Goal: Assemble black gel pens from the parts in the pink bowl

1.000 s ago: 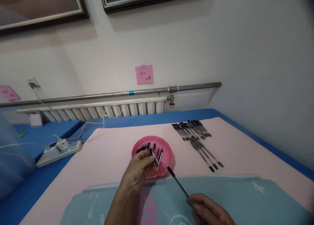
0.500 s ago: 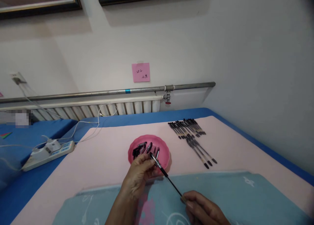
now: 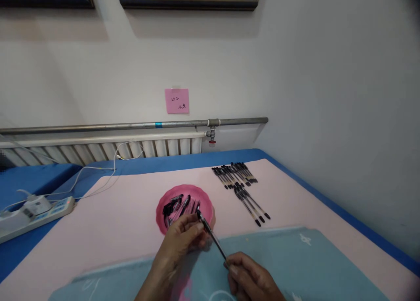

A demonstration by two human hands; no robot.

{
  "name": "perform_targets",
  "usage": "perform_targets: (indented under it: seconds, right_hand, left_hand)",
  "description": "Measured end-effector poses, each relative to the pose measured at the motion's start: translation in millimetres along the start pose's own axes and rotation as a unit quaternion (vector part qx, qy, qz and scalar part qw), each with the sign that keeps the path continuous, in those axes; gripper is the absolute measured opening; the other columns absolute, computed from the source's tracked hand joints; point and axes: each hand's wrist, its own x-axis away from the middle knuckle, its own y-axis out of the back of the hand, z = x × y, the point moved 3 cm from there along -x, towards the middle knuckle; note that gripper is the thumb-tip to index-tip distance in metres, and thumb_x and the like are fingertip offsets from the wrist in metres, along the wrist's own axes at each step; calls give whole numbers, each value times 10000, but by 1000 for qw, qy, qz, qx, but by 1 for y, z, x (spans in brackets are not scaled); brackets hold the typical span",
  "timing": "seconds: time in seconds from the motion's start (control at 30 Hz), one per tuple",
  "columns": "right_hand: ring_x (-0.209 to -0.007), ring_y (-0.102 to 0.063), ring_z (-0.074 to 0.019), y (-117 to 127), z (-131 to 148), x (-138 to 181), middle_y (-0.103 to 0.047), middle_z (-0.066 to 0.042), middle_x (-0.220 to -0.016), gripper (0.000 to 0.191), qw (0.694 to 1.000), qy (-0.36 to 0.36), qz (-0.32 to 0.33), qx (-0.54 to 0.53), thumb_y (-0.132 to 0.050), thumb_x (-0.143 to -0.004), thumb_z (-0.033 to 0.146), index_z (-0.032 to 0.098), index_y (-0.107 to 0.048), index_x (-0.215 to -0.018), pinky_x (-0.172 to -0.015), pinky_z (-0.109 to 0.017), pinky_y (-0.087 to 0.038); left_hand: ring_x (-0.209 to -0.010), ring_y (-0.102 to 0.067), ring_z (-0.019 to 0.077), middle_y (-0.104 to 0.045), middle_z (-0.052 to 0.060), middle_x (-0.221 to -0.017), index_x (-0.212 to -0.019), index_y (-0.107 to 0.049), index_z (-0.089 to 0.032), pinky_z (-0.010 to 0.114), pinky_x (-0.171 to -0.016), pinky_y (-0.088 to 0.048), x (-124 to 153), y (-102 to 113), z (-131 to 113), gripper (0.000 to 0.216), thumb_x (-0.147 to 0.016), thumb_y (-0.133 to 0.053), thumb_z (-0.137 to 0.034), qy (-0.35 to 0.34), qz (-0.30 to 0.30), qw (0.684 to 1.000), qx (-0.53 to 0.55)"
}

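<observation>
My right hand point(image 3: 251, 280) pinches the near end of a thin black pen point(image 3: 211, 235) that slants up and left. My left hand point(image 3: 182, 240) is closed around the pen's far end, fingertips at its black tip, just over the near rim of a pink dish point(image 3: 160, 209). The dish holds several black pen parts point(image 3: 179, 203). Both hands hover above a light blue cloth point(image 3: 311, 266) lying on the pink table cover point(image 3: 114, 218).
Several finished black pens point(image 3: 239, 183) lie in rows at the back right of the pink cover. A white power strip point(image 3: 31, 209) with cables sits on the blue surface at left. A radiator and pipe point(image 3: 131, 127) run along the wall behind.
My two hands have come together: the pen in my right hand now meets my left fingers, which held pen parts apart from it before. The view has shifted right.
</observation>
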Motion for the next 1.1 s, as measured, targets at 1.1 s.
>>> perform_targets:
  seconds: [1.1]
  right_hand:
    - [-863, -622, -260, 114, 88, -51, -689, -85, -910, 278, 819, 252, -300, 420, -430, -777, 400, 220, -639, -814, -795, -358, -474]
  left_hand:
    - [-448, -500, 76, -617, -1, -610, -810, -611, -114, 194, -430, -393, -27, 67, -60, 279, -614, -698, -291, -232, -198, 952, 5]
